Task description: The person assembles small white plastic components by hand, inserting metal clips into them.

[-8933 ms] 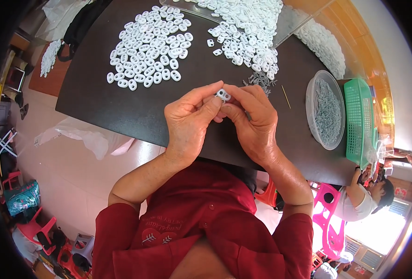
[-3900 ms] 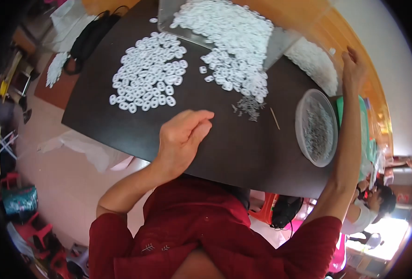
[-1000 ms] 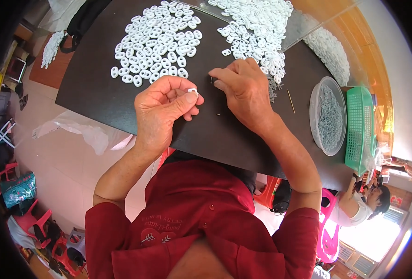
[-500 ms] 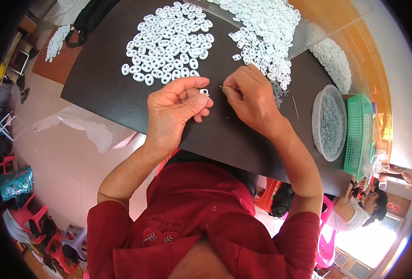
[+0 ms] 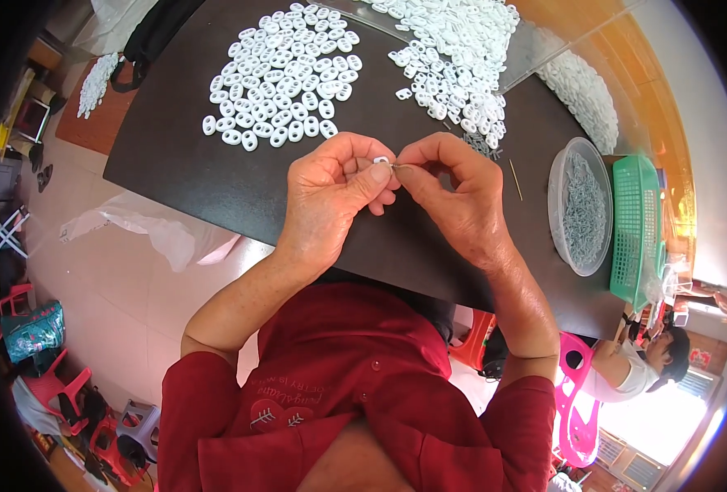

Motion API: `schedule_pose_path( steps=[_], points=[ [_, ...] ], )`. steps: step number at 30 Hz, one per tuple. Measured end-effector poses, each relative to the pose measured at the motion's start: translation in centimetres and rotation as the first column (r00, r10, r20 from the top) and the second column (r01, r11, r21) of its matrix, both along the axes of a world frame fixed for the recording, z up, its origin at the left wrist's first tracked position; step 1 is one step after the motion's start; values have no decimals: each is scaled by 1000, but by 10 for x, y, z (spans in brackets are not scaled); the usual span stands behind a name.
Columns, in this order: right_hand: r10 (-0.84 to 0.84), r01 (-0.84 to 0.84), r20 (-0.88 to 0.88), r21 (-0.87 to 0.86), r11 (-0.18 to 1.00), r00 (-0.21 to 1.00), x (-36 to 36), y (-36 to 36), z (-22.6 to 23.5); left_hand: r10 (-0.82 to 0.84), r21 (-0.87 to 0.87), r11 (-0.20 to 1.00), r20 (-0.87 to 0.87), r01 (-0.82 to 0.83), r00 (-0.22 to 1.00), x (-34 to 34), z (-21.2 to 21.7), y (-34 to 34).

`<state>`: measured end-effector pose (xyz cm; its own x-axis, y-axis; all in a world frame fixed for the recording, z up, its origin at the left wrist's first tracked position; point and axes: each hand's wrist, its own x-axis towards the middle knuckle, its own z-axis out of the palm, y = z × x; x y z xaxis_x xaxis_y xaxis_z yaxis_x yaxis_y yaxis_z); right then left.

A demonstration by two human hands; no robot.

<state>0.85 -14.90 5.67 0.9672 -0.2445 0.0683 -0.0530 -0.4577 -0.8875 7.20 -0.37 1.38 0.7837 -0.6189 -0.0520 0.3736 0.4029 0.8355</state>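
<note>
My left hand (image 5: 324, 197) pinches a small white plastic piece (image 5: 381, 160) between thumb and fingertips, above the dark table. Against it comes my right hand (image 5: 462, 193), thumb and forefinger closed on a thin metal pin (image 5: 395, 166). The pin's tip meets the white piece; whether it has entered a hole is too small to tell. Beyond my left hand lie many white oval two-hole pieces (image 5: 281, 82), spread in one layer. Past my right hand is a heap of white pieces (image 5: 462, 49), with a little pile of grey pins (image 5: 481, 146) at its near end.
A thin stick (image 5: 516, 180) lies right of the pins. Further right stand a round clear tub (image 5: 554, 217) of grey pins and a green basket (image 5: 635, 238). A clear bag of white pieces (image 5: 581, 90) is behind. A person (image 5: 626, 369) sits at the lower right.
My right hand has come left with the pin to meet the white piece. The left hand has shifted slightly right, and the view has moved a little.
</note>
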Motion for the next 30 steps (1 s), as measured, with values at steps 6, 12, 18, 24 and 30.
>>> schedule_pose_path(
  steps=[6, 12, 18, 24, 30],
  points=[
    [-53, 72, -78, 279, 957, 996, -8, 0, 3, 44, -33, 998, -14, -45, 999, -8, 4, -7],
    [-55, 90, -103, 377, 922, 993, -13, -6, 0, 5, -46, 999, -10, -5, 1000, -13, 1, -9],
    [-74, 74, -16, 418, 905, 997, -15, -6, -1, -1, -3, 1000, 20, 1, 1000, -13, 2, -8],
    [-91, 94, -24, 360, 928, 996, -15, -8, 2, 22, 37, 999, 54, -24, 998, -15, 4, -8],
    [-71, 76, -31, 282, 956, 997, -14, -11, 0, 39, 111, 992, 129, -53, 991, -17, 4, -7]
  ],
)
